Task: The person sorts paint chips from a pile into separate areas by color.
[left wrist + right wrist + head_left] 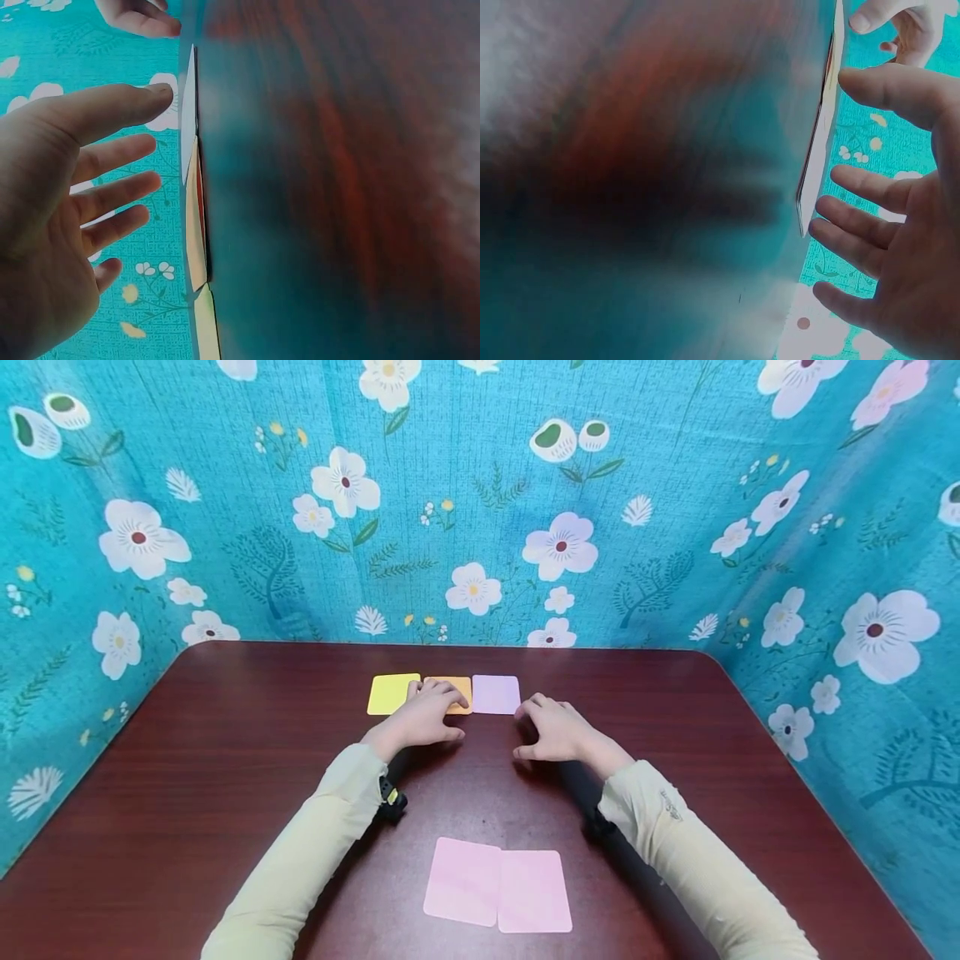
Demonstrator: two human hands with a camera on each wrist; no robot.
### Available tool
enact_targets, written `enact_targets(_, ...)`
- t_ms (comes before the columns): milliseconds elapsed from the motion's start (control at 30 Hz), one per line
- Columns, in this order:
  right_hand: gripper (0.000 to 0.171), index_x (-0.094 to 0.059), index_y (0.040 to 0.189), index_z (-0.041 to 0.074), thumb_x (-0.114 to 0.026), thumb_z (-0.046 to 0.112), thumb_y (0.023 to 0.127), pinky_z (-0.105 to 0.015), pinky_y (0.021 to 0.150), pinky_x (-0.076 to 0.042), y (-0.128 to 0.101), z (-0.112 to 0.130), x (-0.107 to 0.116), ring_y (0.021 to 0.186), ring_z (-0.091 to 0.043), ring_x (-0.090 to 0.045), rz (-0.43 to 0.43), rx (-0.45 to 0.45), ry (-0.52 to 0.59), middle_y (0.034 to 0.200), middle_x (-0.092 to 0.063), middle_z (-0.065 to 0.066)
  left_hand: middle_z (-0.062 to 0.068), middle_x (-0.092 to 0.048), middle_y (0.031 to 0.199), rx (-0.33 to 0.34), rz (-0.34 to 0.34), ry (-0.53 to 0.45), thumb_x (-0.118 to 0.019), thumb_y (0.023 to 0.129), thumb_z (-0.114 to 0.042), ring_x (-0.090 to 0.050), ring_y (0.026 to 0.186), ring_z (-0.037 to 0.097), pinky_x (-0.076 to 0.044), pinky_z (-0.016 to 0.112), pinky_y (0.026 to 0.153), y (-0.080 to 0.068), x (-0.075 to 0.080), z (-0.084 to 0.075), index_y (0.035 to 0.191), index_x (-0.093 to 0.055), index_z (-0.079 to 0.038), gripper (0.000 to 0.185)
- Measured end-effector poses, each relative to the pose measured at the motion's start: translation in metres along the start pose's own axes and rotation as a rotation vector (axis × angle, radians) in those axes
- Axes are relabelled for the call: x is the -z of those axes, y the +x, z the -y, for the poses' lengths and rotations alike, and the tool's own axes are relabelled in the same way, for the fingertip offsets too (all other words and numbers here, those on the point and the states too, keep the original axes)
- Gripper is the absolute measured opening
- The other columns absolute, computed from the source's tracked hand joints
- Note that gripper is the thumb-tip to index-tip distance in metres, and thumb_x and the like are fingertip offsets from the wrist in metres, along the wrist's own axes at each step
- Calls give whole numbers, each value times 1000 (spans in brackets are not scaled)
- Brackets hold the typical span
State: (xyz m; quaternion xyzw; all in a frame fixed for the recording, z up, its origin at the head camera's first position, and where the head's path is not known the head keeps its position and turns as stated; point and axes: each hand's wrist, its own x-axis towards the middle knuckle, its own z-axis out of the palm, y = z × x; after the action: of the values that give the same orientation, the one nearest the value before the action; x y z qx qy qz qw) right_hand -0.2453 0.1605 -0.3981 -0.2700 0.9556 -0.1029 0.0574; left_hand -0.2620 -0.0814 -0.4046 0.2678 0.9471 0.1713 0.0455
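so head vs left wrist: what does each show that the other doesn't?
Only the head view shows the layout: a yellow card, an orange card and a lilac card in a row, two pink cards nearer the person, the whole table, and the left hand lying over the orange card.

Only the left wrist view shows the left hand's palm side, fingers spread and straight, with the cards edge-on.

Both show the right hand, the row of cards and the floral backdrop.

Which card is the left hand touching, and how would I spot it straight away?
Start at the dark wooden table and look to its far edge, where three coloured cards lie in a row. The left hand rests its fingers on the middle one, the orange card. It lies between a yellow card and a pale purple card.
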Motion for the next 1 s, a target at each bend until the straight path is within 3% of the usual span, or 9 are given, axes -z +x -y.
enact_targets(467,52,-57,105,13,-68,50,68,-47,92,-36,-22,20,-6,94,-16,-52,-47,88,-26,100,-55,-1,4,-52,121,-55,1,15,-69,76,-35,-40,115,24,-22,46,93,-24,0,-13,113,-60,-15,43)
enact_targets(733,55,-55,107,15,-67,53,69,-47,96,-32,-35,31,-8,94,-14,-51,-20,73,-43,99,-54,2,2,-53,118,-102,1,12,-69,76,-36,-41,112,22,-24,45,94,-35,-4,-21,112,-60,-16,43)
enact_targets(1000,54,-56,104,16,-68,53,68,-47,91,-35,-47,45,-11,88,-12,-51,-29,101,-63,93,-52,4,0,-55,112,-157,18,36,-69,75,-37,-44,110,20,-26,44,93,-50,-9,-26,110,-61,-16,41)
